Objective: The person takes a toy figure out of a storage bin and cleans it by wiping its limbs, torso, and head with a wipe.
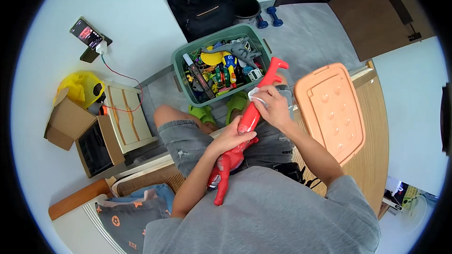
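Note:
A large red action figure lies across my lap, its head end toward my belly and its legs pointing away. My left hand is wrapped round it near the hips. Farther along, my right hand presses a white wipe against the red leg, fingers closed over it. The red foot sticks out past that hand. Beyond my knees stands a green bin full of toys, among them a grey toy dinosaur and a figure in a yellow and blue shirt.
An orange lid rests on the wooden-slatted bed to my right. A black backpack, a bin and blue dumbbells are behind the toy bin. At left are a white drawer unit, an open cardboard box and a wall-mounted phone.

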